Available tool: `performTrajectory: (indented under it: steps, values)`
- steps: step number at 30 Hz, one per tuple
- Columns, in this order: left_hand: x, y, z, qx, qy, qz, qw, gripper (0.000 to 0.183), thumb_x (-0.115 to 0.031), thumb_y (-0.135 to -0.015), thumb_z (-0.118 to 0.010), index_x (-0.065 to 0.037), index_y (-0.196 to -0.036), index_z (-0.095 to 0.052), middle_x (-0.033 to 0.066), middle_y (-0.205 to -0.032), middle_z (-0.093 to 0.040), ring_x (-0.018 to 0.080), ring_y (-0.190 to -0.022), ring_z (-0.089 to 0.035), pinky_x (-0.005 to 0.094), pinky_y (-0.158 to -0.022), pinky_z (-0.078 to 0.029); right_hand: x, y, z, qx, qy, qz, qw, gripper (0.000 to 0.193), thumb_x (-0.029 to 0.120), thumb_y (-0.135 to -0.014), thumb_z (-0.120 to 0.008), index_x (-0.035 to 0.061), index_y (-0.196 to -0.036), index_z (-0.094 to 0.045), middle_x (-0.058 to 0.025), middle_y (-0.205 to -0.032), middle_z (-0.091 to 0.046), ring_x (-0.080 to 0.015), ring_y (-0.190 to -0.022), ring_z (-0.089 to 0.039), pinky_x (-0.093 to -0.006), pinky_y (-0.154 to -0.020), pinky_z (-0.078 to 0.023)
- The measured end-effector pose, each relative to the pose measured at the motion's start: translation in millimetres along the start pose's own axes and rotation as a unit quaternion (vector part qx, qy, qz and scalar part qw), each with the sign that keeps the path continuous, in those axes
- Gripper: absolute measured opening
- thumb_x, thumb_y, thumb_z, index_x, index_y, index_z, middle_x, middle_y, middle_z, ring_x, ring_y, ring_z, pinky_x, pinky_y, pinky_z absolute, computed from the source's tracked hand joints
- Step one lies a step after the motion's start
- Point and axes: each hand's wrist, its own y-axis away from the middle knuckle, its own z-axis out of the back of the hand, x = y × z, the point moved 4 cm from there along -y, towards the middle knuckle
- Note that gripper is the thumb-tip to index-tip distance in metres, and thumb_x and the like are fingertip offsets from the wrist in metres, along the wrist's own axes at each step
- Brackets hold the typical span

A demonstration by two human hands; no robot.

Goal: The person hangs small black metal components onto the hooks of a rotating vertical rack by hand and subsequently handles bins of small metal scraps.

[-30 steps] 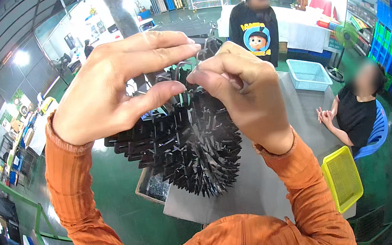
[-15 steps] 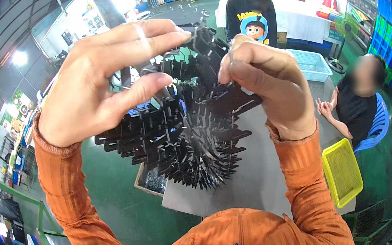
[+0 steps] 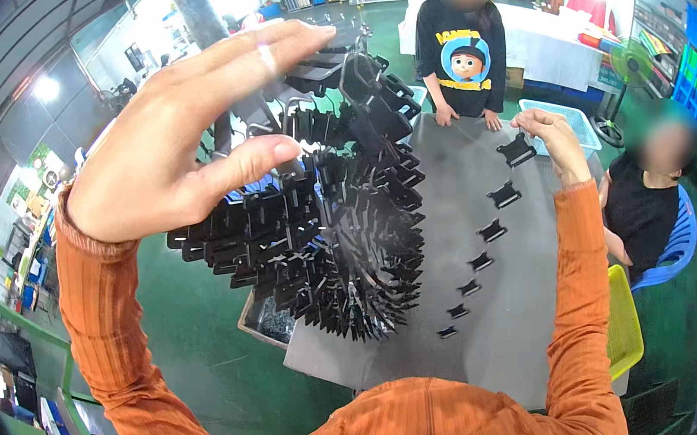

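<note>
My right hand [image 3: 556, 140] is closed in a pinch at the top of a strand of black plates [image 3: 502, 194]. Several small black plates hang from it one below another, down and to the left in the picture. Raised on the other side, my left hand [image 3: 173, 135] has straight fingers, with its thumb well apart from them. It is beside a dense hanging cluster of black plates [image 3: 324, 229], strung on thin metal hooks. Some hooks and plates show between thumb and fingers; whether the fingertips touch them cannot be made out.
Below is a grey table [image 3: 418, 357], with a box of small parts [image 3: 270, 318] by its left edge. A yellow basket [image 3: 624, 323] and a pale blue basket [image 3: 558, 118] are at the right. One person [image 3: 463, 55] stands across the table; another [image 3: 647, 207] sits on a blue chair.
My right hand has moved right, away from the cluster, with the strand of black plates now hanging from it. My left hand has hardly moved.
</note>
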Motion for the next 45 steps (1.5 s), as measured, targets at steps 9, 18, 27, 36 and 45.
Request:
performTrajectory:
  steps: [9, 18, 27, 36, 45]
  values:
    - [-6.5, -13.9, 3.4, 0.048, -0.018, 0.002, 0.999, 0.059, -0.03, -0.081, -0.063, -0.003, -0.131, -0.047, 0.019, -0.133, -0.047, 0.0369, -0.123, -0.045, 0.0433, -0.102, -0.034, 137.6, 45.4, -64.4, -0.23, 0.067, 0.304, 0.922, 0.016, 0.005, -0.081, -0.062, 0.0053, -0.095, -0.068, -0.0086, -0.08, -0.057, -0.0183, -0.066, -0.053, -0.0275, -0.063, -0.043]
    - [-12.0, -22.8, 4.3, 0.016, -0.02, 0.007, 1.0, 0.051, -0.019, -0.08, -0.064, -0.003, -0.127, -0.052, 0.0188, -0.126, -0.054, 0.0363, -0.12, -0.048, 0.0418, -0.102, -0.037, 222.9, 74.3, -128.9, -0.203, 0.031, 0.429, 0.88, 0.008, 0.007, -0.077, -0.067, 0.0033, -0.083, -0.068, -0.006, -0.068, -0.055, -0.0174, -0.062, -0.052, -0.0291, -0.055, -0.038]
    - [-14.4, -23.5, 3.7, 0.001, -0.021, 0.007, 1.0, 0.05, -0.019, -0.082, -0.062, -0.002, -0.127, -0.051, 0.0188, -0.126, -0.054, 0.0353, -0.123, -0.047, 0.0411, -0.103, -0.036, 206.3, 67.8, -94.7, 0.065, -0.142, 0.389, 0.908, 0.016, 0.011, -0.084, -0.059, -0.0024, -0.077, -0.064, -0.0024, -0.074, -0.057, -0.0097, -0.067, -0.049, -0.0207, -0.06, -0.034]
    - [-5.2, -26.1, 2.1, 0.018, 0.029, 0.026, 0.999, 0.054, -0.023, -0.081, -0.062, -0.001, -0.128, -0.049, 0.0167, -0.13, -0.052, 0.0332, -0.124, -0.047, 0.0417, -0.103, -0.035, 52.0, 23.3, 23.1, 0.001, -0.104, 0.087, 0.991, 0.019, 0.019, -0.086, -0.06, 0.0016, -0.083, -0.067, 0.0008, -0.073, -0.06, -0.0059, -0.071, -0.05, -0.0227, -0.067, -0.038]
    - [-11.6, -43.2, 8.0, 0.015, 0.004, 0.034, 0.999, 0.064, -0.021, -0.074, -0.064, -0.007, -0.134, -0.043, 0.017, -0.13, -0.05, 0.0341, -0.119, -0.049, 0.0396, -0.101, -0.037, 13.1, -3.7, 27.1, -0.187, 0.305, 0.148, 0.922, 0.032, 0.025, -0.082, -0.065, 0.0071, -0.107, -0.062, -0.0093, -0.087, -0.063, -0.0187, -0.071, -0.061, -0.0306, -0.069, -0.047]
